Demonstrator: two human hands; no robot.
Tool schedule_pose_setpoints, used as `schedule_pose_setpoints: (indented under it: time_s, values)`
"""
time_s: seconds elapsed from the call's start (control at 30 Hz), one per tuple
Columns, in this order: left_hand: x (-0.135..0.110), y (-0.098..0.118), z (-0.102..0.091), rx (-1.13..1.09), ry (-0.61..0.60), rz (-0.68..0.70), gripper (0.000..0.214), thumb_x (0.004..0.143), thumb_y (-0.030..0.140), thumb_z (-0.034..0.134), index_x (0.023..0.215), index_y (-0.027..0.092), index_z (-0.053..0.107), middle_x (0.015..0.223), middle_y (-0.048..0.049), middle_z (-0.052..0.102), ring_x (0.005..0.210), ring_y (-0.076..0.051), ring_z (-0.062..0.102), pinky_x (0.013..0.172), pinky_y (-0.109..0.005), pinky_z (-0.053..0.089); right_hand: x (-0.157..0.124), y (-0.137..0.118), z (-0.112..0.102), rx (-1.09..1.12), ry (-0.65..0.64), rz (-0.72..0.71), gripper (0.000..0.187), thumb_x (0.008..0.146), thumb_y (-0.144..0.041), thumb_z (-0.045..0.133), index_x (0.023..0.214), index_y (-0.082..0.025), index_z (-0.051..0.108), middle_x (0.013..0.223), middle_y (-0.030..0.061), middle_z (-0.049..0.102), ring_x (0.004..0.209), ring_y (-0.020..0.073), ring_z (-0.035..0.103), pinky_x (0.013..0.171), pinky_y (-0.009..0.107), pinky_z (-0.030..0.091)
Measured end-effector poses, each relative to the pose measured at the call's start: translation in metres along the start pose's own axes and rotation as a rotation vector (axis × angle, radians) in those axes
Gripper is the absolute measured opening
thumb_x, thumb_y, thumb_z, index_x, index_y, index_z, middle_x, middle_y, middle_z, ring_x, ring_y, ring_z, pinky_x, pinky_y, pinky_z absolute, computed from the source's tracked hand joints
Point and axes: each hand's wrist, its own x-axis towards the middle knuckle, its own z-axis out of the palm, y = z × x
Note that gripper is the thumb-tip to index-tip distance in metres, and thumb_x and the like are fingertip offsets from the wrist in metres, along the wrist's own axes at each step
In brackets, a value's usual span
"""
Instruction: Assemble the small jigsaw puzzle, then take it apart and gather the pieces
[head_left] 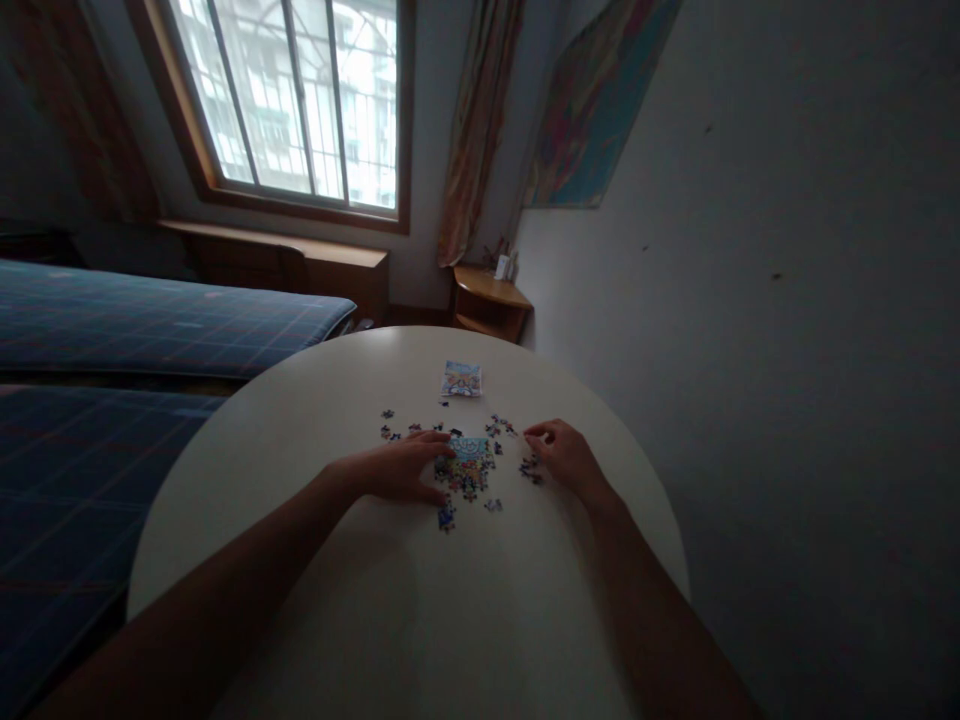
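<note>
On the bench [457, 620], left hand [405, 467] spread over the left edge of a part-joined puzzle [469, 464]: probably light, stiff, easily split; best slid by its edges. Right hand [559, 455] curled beside loose pieces [493, 430], grip impossible to tell. Beyond, printed picture [461, 379].

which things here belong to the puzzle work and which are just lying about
Part of the work:
- partly joined puzzle, by the left hand
- loose pieces, near the right hand
- small printed picture, probably

Just about:
- plaid mattress
- wall poster
- corner shelf
</note>
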Motion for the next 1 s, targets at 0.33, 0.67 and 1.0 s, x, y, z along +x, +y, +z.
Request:
schedule_pose_setpoints:
  time_s: [0.33, 0.67, 1.0]
  values:
    - [0.002, -0.008, 0.006, 0.006, 0.017, 0.016, 0.074, 0.077, 0.056, 0.070, 0.137, 0.021, 0.047, 0.155, -0.0132, 0.032, 0.144, -0.033, 0.026, 0.116, -0.045, 0.025, -0.005, 0.020, -0.016, -0.046, -0.238, 0.000, 0.023, 0.074, -0.037, 0.073, 0.091, -0.023, 0.078, 0.105, 0.0086, 0.067, 0.096, 0.0235, 0.062, 0.083, 0.033, 0.045]
    - [0.000, -0.003, 0.003, 0.017, 0.017, 0.028, 0.071, 0.079, 0.058, 0.066, 0.137, 0.021, 0.048, 0.154, -0.0135, 0.033, 0.143, -0.034, 0.027, 0.116, -0.047, 0.025, -0.006, 0.014, -0.015, -0.116, -0.267, -0.045, 0.016, 0.078, -0.032, 0.069, 0.089, -0.023, 0.076, 0.107, 0.0085, 0.067, 0.102, 0.0248, 0.061, 0.086, 0.036, 0.043]
    - [0.001, -0.003, 0.005, 0.028, 0.026, 0.031, 0.095, 0.066, 0.075, 0.068, 0.142, 0.022, 0.043, 0.155, -0.0127, 0.030, 0.143, -0.036, 0.026, 0.115, -0.048, 0.027, -0.006, 0.007, -0.016, -0.187, -0.242, -0.033, 0.015, 0.076, -0.032, 0.070, 0.085, -0.023, 0.076, 0.095, 0.0056, 0.073, 0.094, 0.0234, 0.064, 0.085, 0.036, 0.039]
